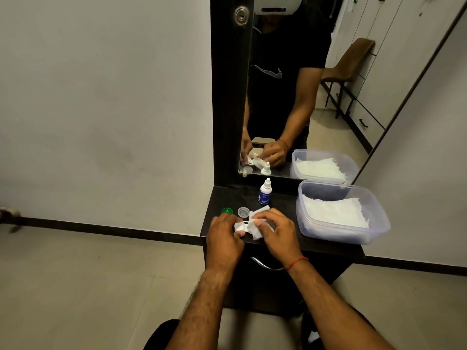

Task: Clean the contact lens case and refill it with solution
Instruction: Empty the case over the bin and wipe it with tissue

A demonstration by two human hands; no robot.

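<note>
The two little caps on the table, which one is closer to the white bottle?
The clear cap. The green cap lies farther left, by the left hand.

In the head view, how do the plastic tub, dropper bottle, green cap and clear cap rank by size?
1. plastic tub
2. dropper bottle
3. green cap and clear cap: too alike to rank, the green one partly behind the left hand

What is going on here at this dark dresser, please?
A person is wiping a white lens case with a tissue. The left hand holds the case; the right hand pinches the tissue against it. A green cap and a clear cap lie on the dresser top, and the solution bottle stands behind them, not held.
</note>
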